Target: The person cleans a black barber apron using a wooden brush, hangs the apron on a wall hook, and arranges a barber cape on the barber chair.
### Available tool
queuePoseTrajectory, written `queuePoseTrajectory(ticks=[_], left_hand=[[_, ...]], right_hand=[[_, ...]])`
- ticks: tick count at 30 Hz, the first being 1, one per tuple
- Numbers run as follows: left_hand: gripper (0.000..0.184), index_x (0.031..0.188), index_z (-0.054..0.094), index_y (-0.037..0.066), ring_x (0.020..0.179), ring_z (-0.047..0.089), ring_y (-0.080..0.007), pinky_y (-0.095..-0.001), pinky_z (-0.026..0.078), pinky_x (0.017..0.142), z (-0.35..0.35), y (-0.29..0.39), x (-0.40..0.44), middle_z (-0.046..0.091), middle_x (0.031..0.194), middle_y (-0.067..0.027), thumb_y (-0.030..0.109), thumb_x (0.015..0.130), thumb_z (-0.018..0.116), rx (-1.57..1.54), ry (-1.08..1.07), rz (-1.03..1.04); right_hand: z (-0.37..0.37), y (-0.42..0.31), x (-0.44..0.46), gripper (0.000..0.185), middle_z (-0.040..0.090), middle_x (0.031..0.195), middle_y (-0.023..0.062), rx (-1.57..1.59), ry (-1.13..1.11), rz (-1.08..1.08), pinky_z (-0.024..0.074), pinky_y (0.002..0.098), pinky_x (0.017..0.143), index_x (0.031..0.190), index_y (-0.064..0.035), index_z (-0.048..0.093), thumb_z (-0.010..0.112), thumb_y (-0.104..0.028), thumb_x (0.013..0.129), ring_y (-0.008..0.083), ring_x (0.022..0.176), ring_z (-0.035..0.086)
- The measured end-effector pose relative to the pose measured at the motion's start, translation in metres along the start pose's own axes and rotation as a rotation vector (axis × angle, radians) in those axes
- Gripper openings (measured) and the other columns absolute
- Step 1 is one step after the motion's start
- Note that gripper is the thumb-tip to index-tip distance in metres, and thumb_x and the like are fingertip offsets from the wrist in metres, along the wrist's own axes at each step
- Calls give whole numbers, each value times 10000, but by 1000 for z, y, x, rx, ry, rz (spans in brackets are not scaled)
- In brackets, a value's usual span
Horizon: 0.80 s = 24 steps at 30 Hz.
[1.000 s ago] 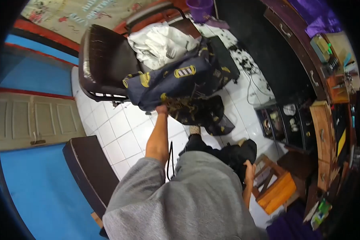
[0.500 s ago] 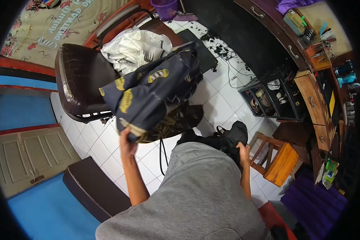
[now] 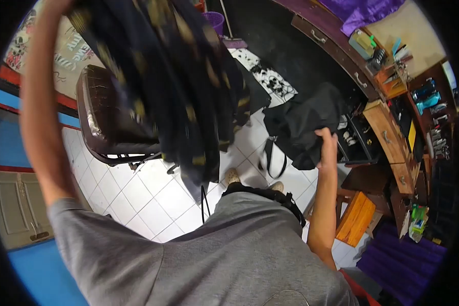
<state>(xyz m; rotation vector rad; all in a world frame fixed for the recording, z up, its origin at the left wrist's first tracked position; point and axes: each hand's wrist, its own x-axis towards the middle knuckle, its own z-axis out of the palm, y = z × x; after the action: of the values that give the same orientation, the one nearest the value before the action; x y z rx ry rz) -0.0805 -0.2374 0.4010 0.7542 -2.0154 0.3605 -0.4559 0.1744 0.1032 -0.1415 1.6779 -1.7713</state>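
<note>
Raised high at the top left, my left hand (image 3: 61, 5) is partly cut off by the view's edge and closed on a barber cape (image 3: 173, 76). The dark cape with yellow print hangs down in blurred folds in front of the chair. My right hand (image 3: 327, 140), out to the right, is closed on a bunched black cloth (image 3: 306, 120). A black strap (image 3: 276, 160) dangles in a loop from that cloth, whose exact kind I cannot make out.
A brown padded chair (image 3: 99, 115) stands behind the cape. Drawers (image 3: 387, 135) and a counter with barber tools (image 3: 428, 99) line the right side, near a wooden stool (image 3: 356, 219). Hair clippings (image 3: 270, 76) lie on the tiled floor by a broom (image 3: 234, 43).
My left hand has lifted the cape up and to the left, away from the chair seat. My right hand has raised the black cloth forward, and its strap now swings free.
</note>
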Motion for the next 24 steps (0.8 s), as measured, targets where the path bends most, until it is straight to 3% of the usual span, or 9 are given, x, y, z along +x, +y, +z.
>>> queuePoseTrajectory(ticks=[1, 6, 9, 11, 14, 16, 19, 21, 24], left_hand=[[239, 944, 557, -52, 839, 582, -389, -453, 466, 747, -19, -12, 21, 604, 904, -238, 106, 777, 489, -182, 76, -237], [300, 1028, 558, -20, 916, 582, -371, -459, 461, 799, -42, -109, -21, 596, 1003, -224, 165, 826, 435, 168, 29, -400], [339, 1078, 558, -1, 962, 583, -360, -463, 459, 830, 0, -157, -123, 592, 1062, -215, 201, 855, 403, 347, -342, -552], [365, 1112, 559, 12, 993, 583, -353, -465, 457, 851, 52, -163, -224, 589, 1101, -209, 225, 875, 381, 390, -767, -601], [405, 1162, 559, 31, 1039, 583, -342, -469, 454, 882, 124, -99, -376, 584, 1161, -201, 260, 904, 349, 265, -1341, -436], [418, 1179, 559, 37, 1054, 583, -338, -470, 453, 893, 150, -40, -435, 582, 1180, -198, 272, 914, 338, 217, -1401, -326], [522, 1225, 566, 150, 1099, 516, -223, -383, 410, 908, 155, 43, -481, 547, 1258, -79, 511, 866, 451, -365, -1325, -1646], [632, 1262, 530, 129, 1158, 475, -246, -403, 375, 947, 160, 23, -498, 508, 1302, -85, 589, 833, 471, -387, -1363, -1665], [791, 1331, 452, 89, 1266, 397, -260, -431, 310, 1024, 161, 24, -486, 433, 1383, -111, 679, 806, 484, -188, -1480, -1685]], right_hand=[[1, -6, 0, 411, 578, 967, 110, 27, -25, -50, 483, 328, 766, 1065, 34, 533, 601, -146, 702, 218, 871, 576], [-13, 11, -22, 446, 565, 1030, 106, 127, 30, -138, 459, 327, 804, 1115, 16, 516, 588, -122, 697, 223, 911, 564], [-21, 23, -41, 448, 564, 1037, 106, 61, 43, 10, 464, 328, 810, 1117, 21, 513, 590, -99, 692, 226, 933, 568], [-26, 38, -42, 437, 567, 1029, 109, 83, 46, 44, 471, 324, 793, 1105, 27, 517, 589, -92, 691, 226, 917, 573], [-20, 47, -54, 378, 583, 962, 112, 127, 35, 83, 490, 318, 734, 1049, 47, 535, 586, -82, 697, 225, 839, 588], [-16, 51, -60, 340, 589, 905, 109, 34, 29, 138, 494, 312, 708, 1010, 55, 544, 586, -87, 704, 222, 799, 591], [-17, 59, -68, 346, 588, 895, 112, -25, 36, 165, 489, 322, 722, 995, 65, 539, 592, -97, 694, 222, 802, 588], [-27, 72, -65, 474, 569, 975, 130, -44, 10, 205, 491, 332, 767, 1107, 58, 485, 602, -127, 687, 244, 839, 589], [-30, 71, -78, 435, 579, 960, 123, -68, 99, 203, 481, 324, 762, 1071, 65, 511, 599, -119, 687, 239, 828, 587]])
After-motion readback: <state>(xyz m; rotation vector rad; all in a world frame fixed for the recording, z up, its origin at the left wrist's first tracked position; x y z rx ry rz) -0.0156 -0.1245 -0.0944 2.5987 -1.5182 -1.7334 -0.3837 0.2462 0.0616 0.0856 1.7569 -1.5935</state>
